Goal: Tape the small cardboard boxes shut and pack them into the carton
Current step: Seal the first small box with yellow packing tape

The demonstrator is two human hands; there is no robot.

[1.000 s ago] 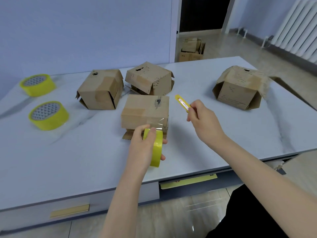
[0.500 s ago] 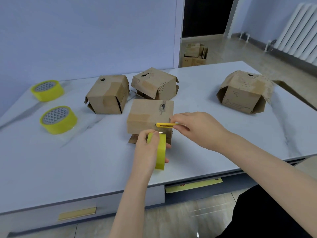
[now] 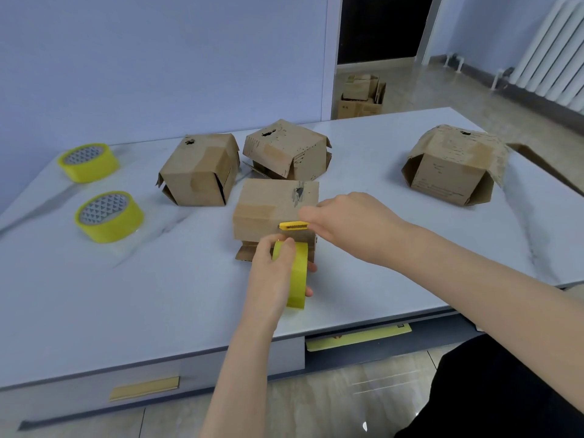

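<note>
I look down on a pale table (image 3: 158, 295) and see two bare arms reaching out over it. The left hand (image 3: 268, 273) grips a yellow tape roll (image 3: 298, 276). The fingers curl round it and hold it standing on its edge, just in front of the near small box (image 3: 271, 207). This box sits in the middle of the table, close to the front edge. The right hand (image 3: 350, 222) pinches one end of a little yellow cutter (image 3: 293, 226). The cutter lies flat across the front of the near small box, just above the tape roll. It looks like it touches the box, but I cannot be sure from here. Behind the near small box are two more boxes, the left box (image 3: 199, 175) and the middle box (image 3: 286, 153). They are close to each other, and their flaps stick out a bit. The right box (image 3: 452, 169) sits well apart, with its flaps hanging down its sides. Two spare tape rolls lie flat at the left of the table, the far spare roll (image 3: 88, 162) and the near spare roll (image 3: 109, 216). On the floor past the table, by a dark doorway, stands an open carton (image 3: 361, 96) with cardboard in it. A white radiator (image 3: 553, 52) is on the wall at the right.
</note>
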